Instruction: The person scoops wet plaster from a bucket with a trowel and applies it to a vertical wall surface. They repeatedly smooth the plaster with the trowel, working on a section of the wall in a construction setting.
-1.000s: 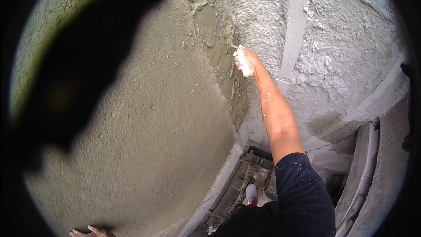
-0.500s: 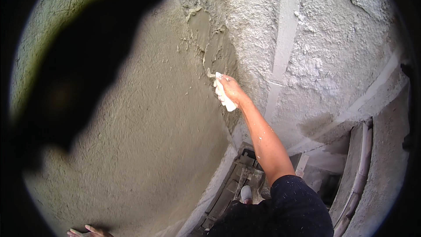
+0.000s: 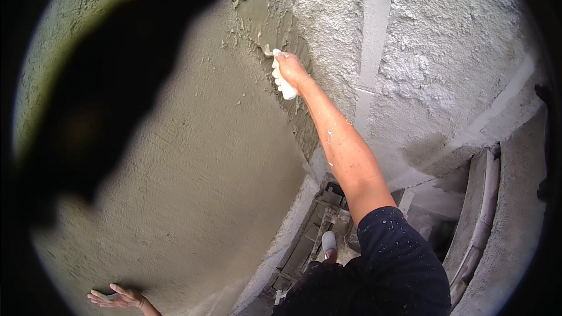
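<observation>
My right hand (image 3: 290,69) is closed around the pale handle of a trowel (image 3: 287,90), with a short bent neck showing just past my fist. The blade lies against wet mortar and cannot be made out clearly. Around it, a patch of ridged, fresh mortar (image 3: 254,14) runs along the border between smooth grey plaster and rough wall. At the lower left, my left hand (image 3: 122,298) holds nothing. Its fingers are spread beside the plastered wall (image 3: 205,158); whether the palm touches the surface I cannot tell.
Rough whitish wall (image 3: 421,41) with a flat vertical strip (image 3: 374,29) lies to the right. Below are a narrow platform (image 3: 298,237) and my foot in a pale shoe (image 3: 329,241). A curved pipe (image 3: 483,216) runs at lower right. A dark blurred shape (image 3: 111,82) covers the upper left.
My right hand and the trowel have moved up along the mortar edge. My left hand has come further into view at the lower left, still spread.
</observation>
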### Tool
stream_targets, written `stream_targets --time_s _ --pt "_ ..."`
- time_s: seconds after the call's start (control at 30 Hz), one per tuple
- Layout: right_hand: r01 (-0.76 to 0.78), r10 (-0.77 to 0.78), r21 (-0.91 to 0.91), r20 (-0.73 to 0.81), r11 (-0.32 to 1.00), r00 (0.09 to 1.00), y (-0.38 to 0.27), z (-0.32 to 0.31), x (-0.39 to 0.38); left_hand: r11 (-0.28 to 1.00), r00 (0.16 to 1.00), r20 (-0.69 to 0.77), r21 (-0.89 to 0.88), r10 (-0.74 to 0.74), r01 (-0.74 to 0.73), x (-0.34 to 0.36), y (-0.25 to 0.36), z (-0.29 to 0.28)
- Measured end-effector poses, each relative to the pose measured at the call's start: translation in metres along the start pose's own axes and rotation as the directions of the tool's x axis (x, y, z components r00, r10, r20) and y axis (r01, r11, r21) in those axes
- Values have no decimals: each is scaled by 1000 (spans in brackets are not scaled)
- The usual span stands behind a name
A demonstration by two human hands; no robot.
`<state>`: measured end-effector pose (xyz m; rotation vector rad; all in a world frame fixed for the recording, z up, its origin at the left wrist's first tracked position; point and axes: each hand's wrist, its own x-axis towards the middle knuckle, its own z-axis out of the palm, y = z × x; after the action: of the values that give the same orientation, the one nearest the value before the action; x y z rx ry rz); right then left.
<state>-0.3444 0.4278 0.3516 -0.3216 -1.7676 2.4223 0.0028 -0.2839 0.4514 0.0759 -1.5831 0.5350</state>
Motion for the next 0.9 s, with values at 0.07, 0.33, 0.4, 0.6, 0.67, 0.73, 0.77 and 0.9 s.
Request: stream_targets --time_s 0.07,0.33,0.4,0.6,0.67,0.73,0.77,0.9 --pt "-10 12 -24 70 1000 997 24 10 -47 996 1000 13 84 13 -14 4 11 -6" --pt "-245 252 -242 -1 939 968 175 -89 -253 661 759 650 -548 -51 513 -114 247 -96" --pt "-289 246 -466 -151 836 957 220 -134 -312 582 372 905 -418 205 697 -185 314 -155" --pt "-534 217 -686 -497 494 840 351 -238 -473 785 -655 433 -337 620 520 -375 409 -284" --pt "-602 245 -672 -555 432 795 406 -266 -516 807 -740 337 -346 583 478 -422 424 -317" --pt "-588 209 -695 -556 414 805 471 -291 -550 739 -691 303 -444 656 507 -462 445 -340" --pt "-617 204 -709 -585 341 785 506 -302 -561 714 -683 274 -471 677 518 -475 451 -355" --pt "-730 463 -664 -602 164 651 622 -365 -564 712 -715 323 -614 620 340 -487 453 -389"
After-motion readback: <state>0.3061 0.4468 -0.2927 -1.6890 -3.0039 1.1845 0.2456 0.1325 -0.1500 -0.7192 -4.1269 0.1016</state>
